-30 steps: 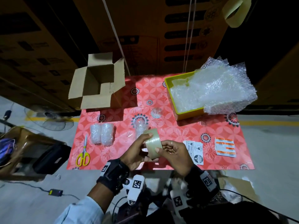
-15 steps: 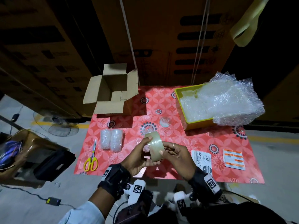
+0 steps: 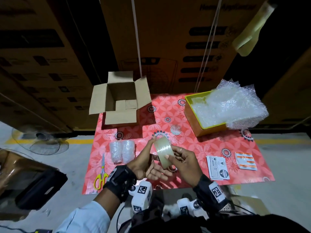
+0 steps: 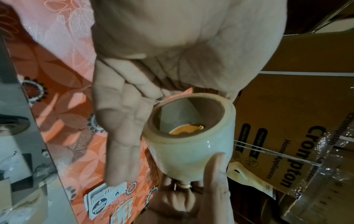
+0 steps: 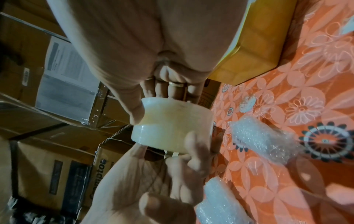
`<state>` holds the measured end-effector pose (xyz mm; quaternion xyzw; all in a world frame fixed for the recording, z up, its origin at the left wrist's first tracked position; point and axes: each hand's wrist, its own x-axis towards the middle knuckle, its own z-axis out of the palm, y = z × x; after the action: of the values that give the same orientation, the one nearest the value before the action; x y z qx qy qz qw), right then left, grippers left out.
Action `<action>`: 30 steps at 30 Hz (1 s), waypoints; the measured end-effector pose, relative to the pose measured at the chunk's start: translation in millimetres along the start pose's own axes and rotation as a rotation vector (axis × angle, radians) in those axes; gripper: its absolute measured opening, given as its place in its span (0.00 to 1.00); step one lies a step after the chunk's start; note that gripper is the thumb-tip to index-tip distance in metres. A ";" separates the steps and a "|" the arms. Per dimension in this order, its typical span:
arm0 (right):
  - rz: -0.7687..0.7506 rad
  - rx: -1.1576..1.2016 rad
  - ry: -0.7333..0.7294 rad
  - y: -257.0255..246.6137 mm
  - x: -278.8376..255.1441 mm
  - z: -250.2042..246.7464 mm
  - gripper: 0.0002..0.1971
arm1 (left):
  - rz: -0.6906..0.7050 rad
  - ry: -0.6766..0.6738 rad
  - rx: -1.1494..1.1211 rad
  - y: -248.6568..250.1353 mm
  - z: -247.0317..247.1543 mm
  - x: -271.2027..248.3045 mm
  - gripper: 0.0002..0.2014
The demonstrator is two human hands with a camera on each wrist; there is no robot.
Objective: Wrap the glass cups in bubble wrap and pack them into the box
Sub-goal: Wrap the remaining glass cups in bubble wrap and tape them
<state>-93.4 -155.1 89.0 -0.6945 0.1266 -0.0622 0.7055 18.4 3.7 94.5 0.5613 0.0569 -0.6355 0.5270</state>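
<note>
Two wrapped cups (image 3: 122,151) lie side by side on the red floral bench (image 3: 210,145), left of the hands. An unwrapped glass cup (image 3: 175,129) stands farther back, between the open cardboard box (image 3: 120,101) at the back left and the yellow tray (image 3: 200,125) heaped with bubble wrap (image 3: 235,106). Above the bench's near edge the right hand (image 3: 183,163) grasps a roll of clear tape (image 3: 163,151), thumb on its outer face. The left hand (image 3: 146,163) lies released beneath it, fingers straight, index tip touching the roll's far rim. Scissors (image 3: 101,174) lie left of the wrapped cups; label stickers (image 3: 218,167) lie right of the hands.
</note>
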 end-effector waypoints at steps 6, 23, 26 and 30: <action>0.060 0.048 0.160 12.4 -6.5 36.0 0.09 | 0.097 0.106 -0.101 -11.7 -24.6 5.8 0.49; 0.206 0.126 0.054 24.5 -15.5 55.8 0.14 | -0.165 -0.031 -0.084 -45.8 -61.4 15.6 0.62; 0.221 0.141 0.018 24.7 -16.0 46.1 0.17 | -0.197 -0.076 -0.079 -47.5 -64.0 26.6 0.66; 0.233 0.211 0.016 26.6 -11.6 29.5 0.18 | -0.221 -0.089 -0.068 -37.5 -48.6 26.6 0.64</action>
<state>-99.0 -122.8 63.7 -0.5966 0.2046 0.0015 0.7760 27.6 36.3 36.8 0.5047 0.1165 -0.7117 0.4746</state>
